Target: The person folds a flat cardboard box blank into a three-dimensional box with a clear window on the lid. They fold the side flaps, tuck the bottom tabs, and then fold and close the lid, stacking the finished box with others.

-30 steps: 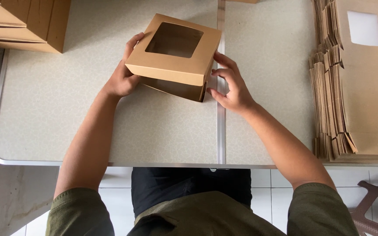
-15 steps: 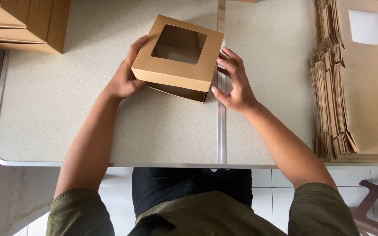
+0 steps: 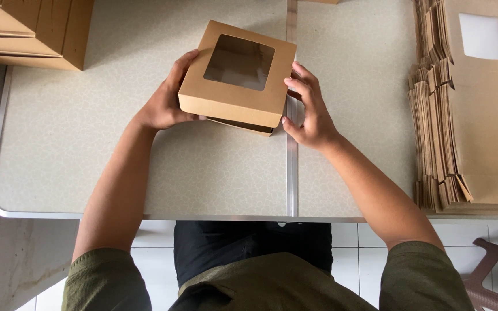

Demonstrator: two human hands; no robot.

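I hold a brown windowed cardboard box [image 3: 237, 75] over the middle of the speckled worktop [image 3: 76, 144], my left hand [image 3: 165, 101] gripping its left side and my right hand [image 3: 309, 109] pressed against its right edge. A stack of flat box blanks [image 3: 468, 132] lies to my right, and assembled brown boxes [image 3: 30, 31] sit at the far left corner.

Both arms reach fwd, elbows bent, forearms converging. Left hand [image 3: 162, 103] cupped, fingers [image 3: 184, 62] curled inward, thumb low. Right hand [image 3: 312, 112] upright w/ fingers [image 3: 302, 80] spread, thumb tip pressing inward.
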